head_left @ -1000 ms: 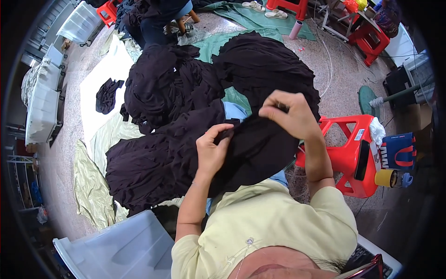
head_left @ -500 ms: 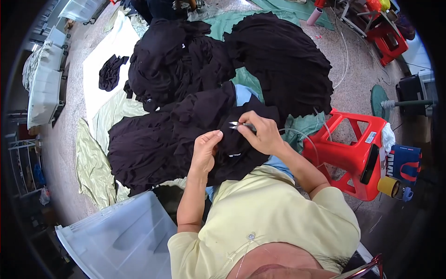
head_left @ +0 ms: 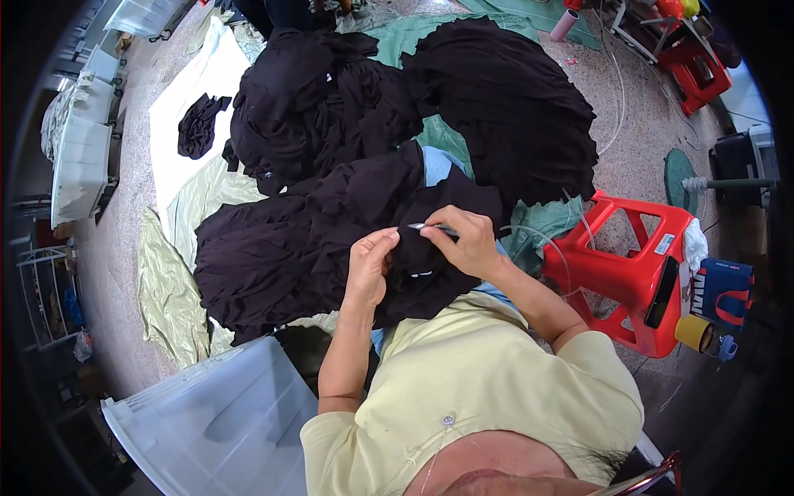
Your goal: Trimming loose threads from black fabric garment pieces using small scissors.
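Observation:
Dark cloth of a black garment (head_left: pixel 451 194) lies across my lap. My left hand (head_left: pixel 368 269) pinches at it, thumb and forefinger pressed together; the exact bit between the fingertips is hard to see against the black. Close by on the right, my right hand (head_left: pixel 471 244) is wrapped round small metal thread snips (head_left: pixel 418 226). Their blades point left toward my left fingertips, a short gap away, and look nearly closed. A small white label (head_left: pixel 422 274) shows on the cloth below my hands.
Heaps of black garments (head_left: pixel 322 116) and a spread black pile (head_left: pixel 504 107) lie ahead on sheets. At right stands a red stool (head_left: pixel 620 223) with a phone-like black object on it. A translucent plastic bin (head_left: pixel 215 413) sits at lower left. A thin pale tube (head_left: pixel 556 248) curves near my right arm.
The snips' blades have come from spread to nearly closed. Both hands keep almost the same place, and the whole view has shifted slightly.

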